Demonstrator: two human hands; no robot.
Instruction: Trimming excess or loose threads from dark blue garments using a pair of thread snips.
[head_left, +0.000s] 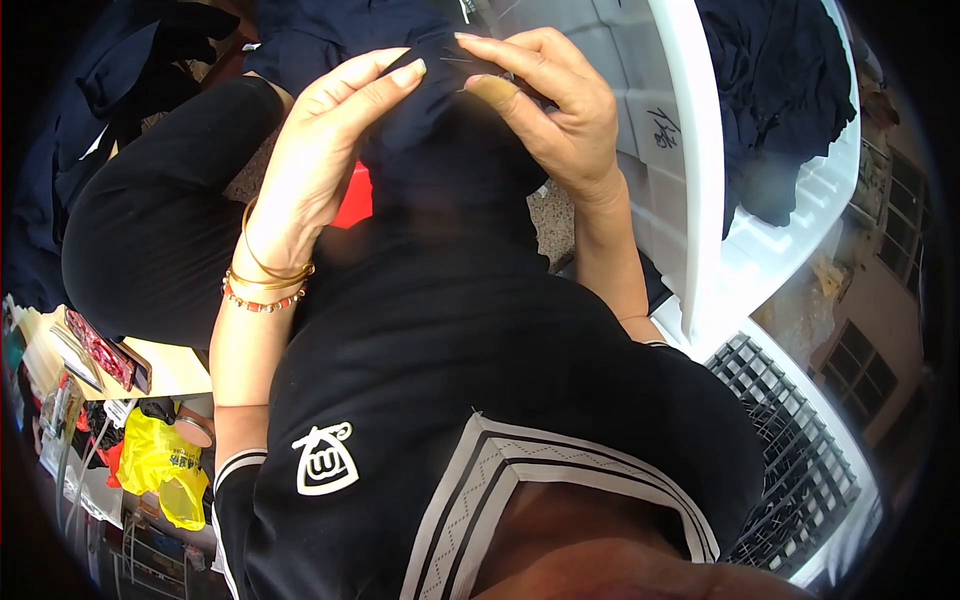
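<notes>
My left hand [365,92] pinches the dark navy cloth [432,52] in front of me, my right hand [555,100] beside it (gripping or not, I cannot tell), so I judge this piece unfinished, the navy fabric heap [775,110] in the white crate [760,255] perhaps done, perhaps waiting.

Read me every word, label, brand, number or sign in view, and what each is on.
Pale container wall: dark handwriting, sideways; not copied out.
Black top: white emblem, letter-like; not copied out.
Yellow bag: dark print, too small and blurred to read.
</notes>
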